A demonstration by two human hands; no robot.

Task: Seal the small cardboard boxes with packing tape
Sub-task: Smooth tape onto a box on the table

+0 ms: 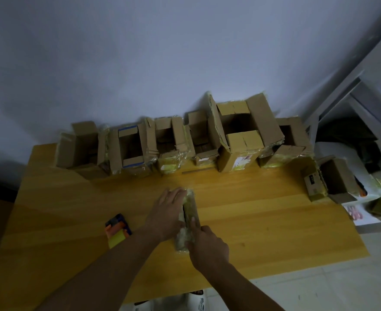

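At table centre, small taped box lies between my hands. Left hand lies flat along its side, fingers straight; right hand presses top seam, index extended. Step: smoothing tape. Next, I judge: fetch tape dispenser left, open boxes behind.

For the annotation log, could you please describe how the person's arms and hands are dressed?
Both forearms are bare, with no sleeves in view. The left hand and right hand wear no gloves, and no watch, ring or wristband shows in this dim picture.
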